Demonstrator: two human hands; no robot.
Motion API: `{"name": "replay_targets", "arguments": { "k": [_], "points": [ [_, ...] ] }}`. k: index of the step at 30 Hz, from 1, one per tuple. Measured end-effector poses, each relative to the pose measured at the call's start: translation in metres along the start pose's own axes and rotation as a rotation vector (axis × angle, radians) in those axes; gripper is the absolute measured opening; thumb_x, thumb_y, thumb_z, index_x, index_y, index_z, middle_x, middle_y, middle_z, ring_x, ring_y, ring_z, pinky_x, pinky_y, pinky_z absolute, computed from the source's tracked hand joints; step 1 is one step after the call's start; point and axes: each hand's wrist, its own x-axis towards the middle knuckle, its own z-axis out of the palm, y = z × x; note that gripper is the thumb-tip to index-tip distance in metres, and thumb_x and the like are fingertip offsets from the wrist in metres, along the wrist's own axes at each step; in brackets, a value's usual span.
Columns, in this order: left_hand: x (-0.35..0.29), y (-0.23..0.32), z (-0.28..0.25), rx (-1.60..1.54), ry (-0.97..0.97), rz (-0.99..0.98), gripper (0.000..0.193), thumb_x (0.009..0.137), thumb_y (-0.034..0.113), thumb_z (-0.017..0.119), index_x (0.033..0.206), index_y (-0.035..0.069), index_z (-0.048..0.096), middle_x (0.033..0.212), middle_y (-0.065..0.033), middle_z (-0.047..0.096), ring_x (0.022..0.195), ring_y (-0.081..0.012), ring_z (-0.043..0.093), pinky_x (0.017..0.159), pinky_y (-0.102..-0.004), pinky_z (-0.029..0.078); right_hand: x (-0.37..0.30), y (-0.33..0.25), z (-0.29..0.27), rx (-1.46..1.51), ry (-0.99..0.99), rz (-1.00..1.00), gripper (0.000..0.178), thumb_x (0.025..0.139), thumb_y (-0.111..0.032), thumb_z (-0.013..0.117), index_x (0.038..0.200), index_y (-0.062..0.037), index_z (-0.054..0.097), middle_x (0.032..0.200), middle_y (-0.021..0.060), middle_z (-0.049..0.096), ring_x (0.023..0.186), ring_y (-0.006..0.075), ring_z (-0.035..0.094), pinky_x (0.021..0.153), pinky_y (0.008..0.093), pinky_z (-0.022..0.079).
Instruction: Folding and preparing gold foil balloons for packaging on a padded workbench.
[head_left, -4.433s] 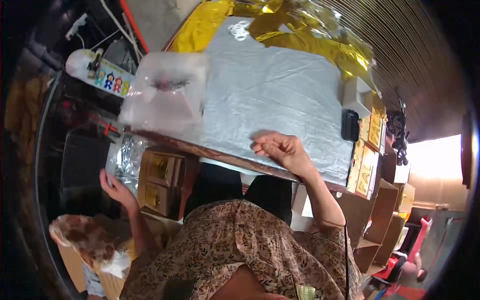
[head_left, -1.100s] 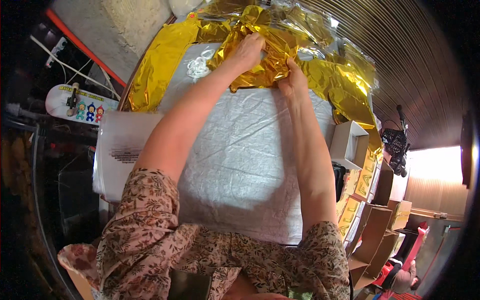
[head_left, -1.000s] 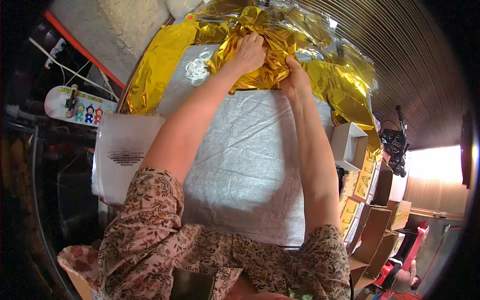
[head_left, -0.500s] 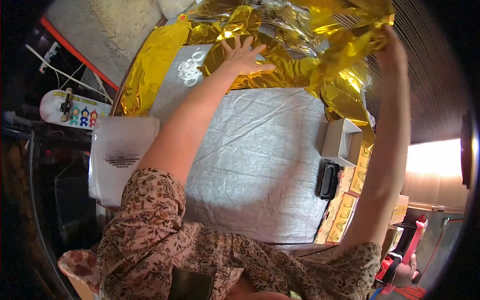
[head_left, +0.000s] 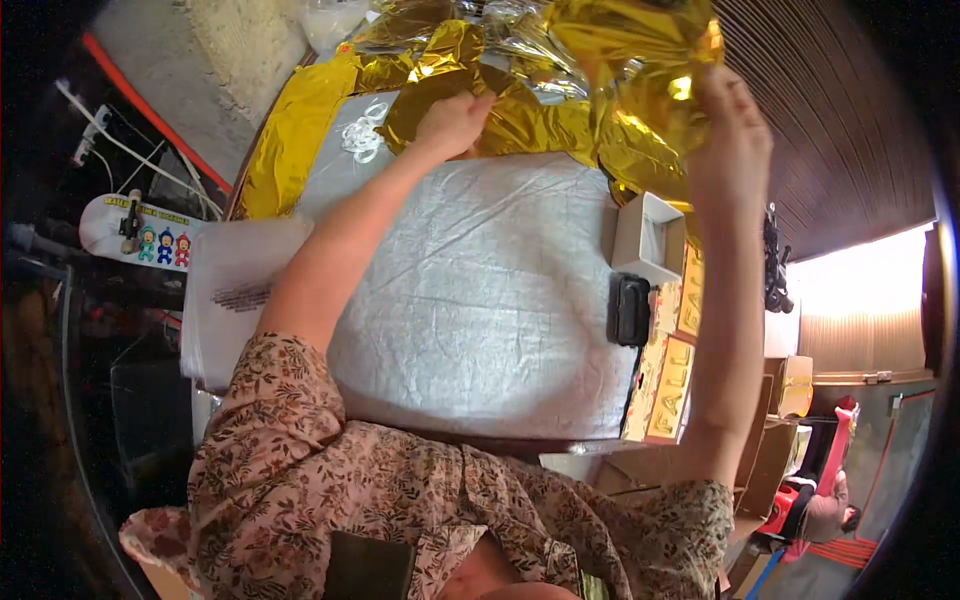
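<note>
Toward the far side of the table, my left hand (head_left: 452, 124) is closed, its fingertips pinching at a shiny gold foil piece (head_left: 525, 108). My right hand (head_left: 735, 135) is raised at the upper right, its fingers closed on the edge of a crumpled gold foil piece (head_left: 640, 50) that hangs up off the table. Both look like limp, flat foil shapes, and folds hide where one ends and another begins. Another gold foil strip (head_left: 300, 130) lies flat along the table's left edge. Beside my left hand is a loose coil of white ribbon (head_left: 362, 135).
A silvery, creased cover (head_left: 470, 300) lies over the table. Along its right side are an open white box (head_left: 648, 238), a black tray (head_left: 629, 310) and patterned boxes (head_left: 665, 390). Clear plastic bags (head_left: 225, 290) lie at the left, near a skateboard (head_left: 140, 232).
My left hand has gone from spread flat on the foil to pinching it. My right hand has come lower and leftward with its foil. The view has shifted slightly.
</note>
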Motion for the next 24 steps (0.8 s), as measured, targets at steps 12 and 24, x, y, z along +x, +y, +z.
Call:
{"name": "replay_targets", "arguments": {
  "k": [12,24],
  "points": [
    [-0.162,-0.022,-0.015,-1.002,-0.361,-0.235,0.105,0.078,0.095,0.047,0.133,0.006,0.063,0.124,-0.0102,0.070,0.114,-0.0204,0.067,0.098,-0.0372,0.053,-0.244,0.045,0.001,-0.036,-0.631,0.026,0.014,0.098,-0.008,0.067,0.110,-0.0025,0.070,0.126,0.0084,0.072,0.132,0.0269,0.061,0.123,0.0539,0.026],
    [-0.180,-0.107,-0.019,-0.743,0.315,0.104,0.037,0.091,0.025,0.077,0.117,-0.001,0.070,0.107,-0.0077,0.077,0.093,-0.0142,0.071,0.081,-0.0310,0.055,-0.295,0.059,-0.017,-0.693,-0.882,-0.003,0.062,0.104,-0.041,0.057,0.154,-0.0077,0.043,0.162,0.0182,0.038,0.152,0.0377,0.031,0.123,0.0577,0.021]
  ]
}}
